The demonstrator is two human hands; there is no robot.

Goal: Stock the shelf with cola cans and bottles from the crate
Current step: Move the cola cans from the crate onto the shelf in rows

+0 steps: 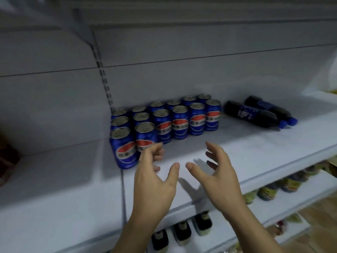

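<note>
With your left hand (155, 179) and right hand (218, 172) both relaxed and empty over the shelf (237, 157), expect the upright cans (179, 123) at its left rear to be rigid, smooth and probably heavy, so grip one around its side wall; the bottles (255, 115) lie flat to their right.

Rear cola cans (189, 98): being hidden up to their tops by the front rows. Front can (145, 136): label being partly covered by fingers of the left hand (155, 181). Bottle labels (246, 112): being blurred past reading. Red item (7, 159), left edge: being cut off and blurred. Lower-shelf packets (268, 192): being blurred beyond identifying.
</note>
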